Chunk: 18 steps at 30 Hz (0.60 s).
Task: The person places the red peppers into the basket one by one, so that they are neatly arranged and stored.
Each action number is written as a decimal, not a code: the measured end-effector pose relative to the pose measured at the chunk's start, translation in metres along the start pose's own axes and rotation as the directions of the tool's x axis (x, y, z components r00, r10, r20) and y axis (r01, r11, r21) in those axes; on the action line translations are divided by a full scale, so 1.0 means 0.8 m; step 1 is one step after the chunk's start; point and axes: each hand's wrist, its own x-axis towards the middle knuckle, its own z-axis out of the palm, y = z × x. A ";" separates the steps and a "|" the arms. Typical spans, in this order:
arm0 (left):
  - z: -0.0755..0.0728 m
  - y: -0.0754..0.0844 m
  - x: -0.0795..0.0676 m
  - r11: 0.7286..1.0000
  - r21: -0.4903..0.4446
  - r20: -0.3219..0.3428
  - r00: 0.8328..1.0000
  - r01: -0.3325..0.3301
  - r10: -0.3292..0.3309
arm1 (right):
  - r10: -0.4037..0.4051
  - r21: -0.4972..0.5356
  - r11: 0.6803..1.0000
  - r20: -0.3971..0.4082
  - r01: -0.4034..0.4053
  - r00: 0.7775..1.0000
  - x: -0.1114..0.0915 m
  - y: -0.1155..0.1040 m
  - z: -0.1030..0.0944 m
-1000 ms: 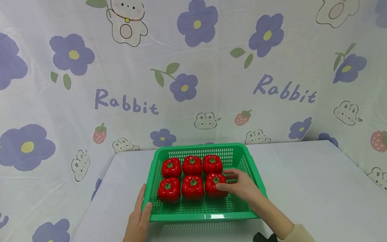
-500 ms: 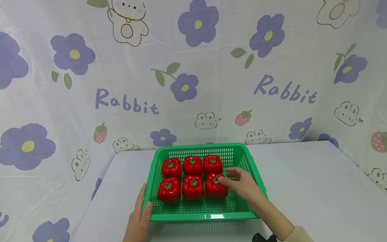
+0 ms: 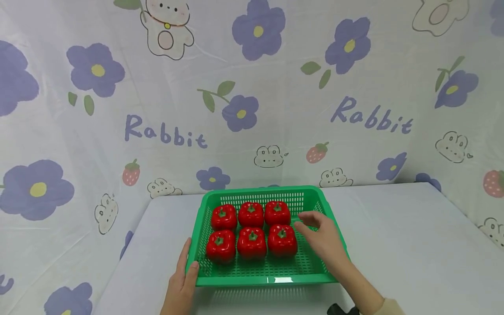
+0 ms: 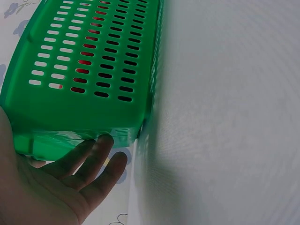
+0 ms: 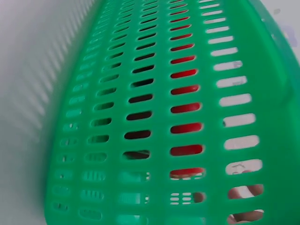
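In the head view, several glossy red bell peppers [image 3: 252,243] with green stems sit in two rows of three in a green slotted plastic basket [image 3: 260,280]. The right hand [image 3: 320,234] is over the basket's right part, thumb and fingers parted, with nothing between them. It is just right of the front-right bell pepper [image 3: 282,240] and apart from it. The left hand [image 3: 182,280] rests against the basket's front-left corner. In the left wrist view, its fingers [image 4: 93,161] lie extended near the basket's outer wall. Through the slots in the right wrist view, the right hand shows only partly.
A white table [image 3: 397,245] holds the basket and stretches out to both sides. Behind it hangs a cloth [image 3: 283,109] printed with flowers, rabbits and strawberries. A black object [image 3: 342,309] is by the right forearm at the bottom edge.
The right hand has let go of the front-right bell pepper and drawn back to the right. The left hand, basket and peppers stay in place.
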 end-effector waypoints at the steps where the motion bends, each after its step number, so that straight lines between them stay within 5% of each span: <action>1: 0.000 0.001 0.000 1.000 0.000 0.003 1.000 0.001 -0.001 | -0.017 -0.002 1.000 -0.010 0.017 1.000 -0.002 0.000 -0.001; 7: 0.001 0.004 -0.002 1.000 0.003 0.012 1.000 0.016 -0.016 | -0.083 -0.028 0.996 -0.071 0.082 0.994 -0.015 -0.003 -0.009; 18: -0.003 0.003 0.000 1.000 -0.013 0.024 0.999 0.023 -0.022 | -0.009 0.023 1.000 -0.173 0.013 0.985 -0.043 -0.010 -0.032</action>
